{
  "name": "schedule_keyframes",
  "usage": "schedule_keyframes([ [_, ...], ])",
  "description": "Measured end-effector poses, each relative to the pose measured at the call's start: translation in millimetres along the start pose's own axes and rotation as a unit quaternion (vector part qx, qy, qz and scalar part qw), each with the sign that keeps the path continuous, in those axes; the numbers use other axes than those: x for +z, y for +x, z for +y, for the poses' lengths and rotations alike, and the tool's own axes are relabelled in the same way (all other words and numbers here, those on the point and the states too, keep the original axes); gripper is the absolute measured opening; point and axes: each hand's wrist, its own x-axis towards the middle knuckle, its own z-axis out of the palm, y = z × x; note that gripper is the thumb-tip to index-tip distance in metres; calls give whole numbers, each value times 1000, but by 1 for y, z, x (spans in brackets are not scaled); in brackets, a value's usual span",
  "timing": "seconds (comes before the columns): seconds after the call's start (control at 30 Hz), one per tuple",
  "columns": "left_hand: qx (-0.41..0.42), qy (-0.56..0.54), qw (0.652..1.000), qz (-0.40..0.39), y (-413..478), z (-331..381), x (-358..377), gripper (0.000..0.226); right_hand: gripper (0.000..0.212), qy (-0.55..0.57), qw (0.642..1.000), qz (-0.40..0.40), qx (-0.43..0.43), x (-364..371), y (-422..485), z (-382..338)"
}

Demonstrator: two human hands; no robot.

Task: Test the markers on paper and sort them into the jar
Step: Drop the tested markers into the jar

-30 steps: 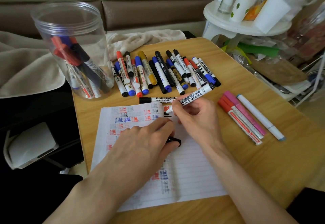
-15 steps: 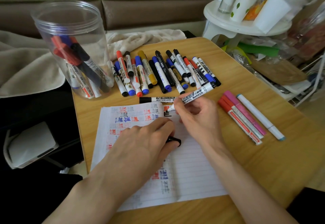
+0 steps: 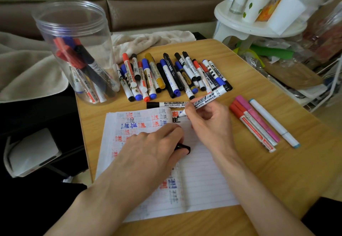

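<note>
Testing occupies both hands: right hand [image 3: 209, 124] pinches an uncapped whiteboard marker [image 3: 205, 99], tip on the top edge of the lined paper [image 3: 199, 180]; left hand [image 3: 148, 154] steadies that paper while gripping the black cap [image 3: 183, 147], likely kept for recapping; the clear plastic jar [image 3: 83, 22] stands beyond the paper's far-left corner.

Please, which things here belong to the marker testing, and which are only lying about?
Job: whiteboard marker in right hand, black cap in left hand, paper, jar, marker pile, four set-aside markers.
Lying about: towel, white stool, cup.
</note>
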Motion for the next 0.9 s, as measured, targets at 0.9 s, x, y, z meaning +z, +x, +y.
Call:
schedule_keyframes([
  [0.9,-110,-199,963,142,16,8,-3,21,7,87,985,43,141,-35,-5,-26],
])
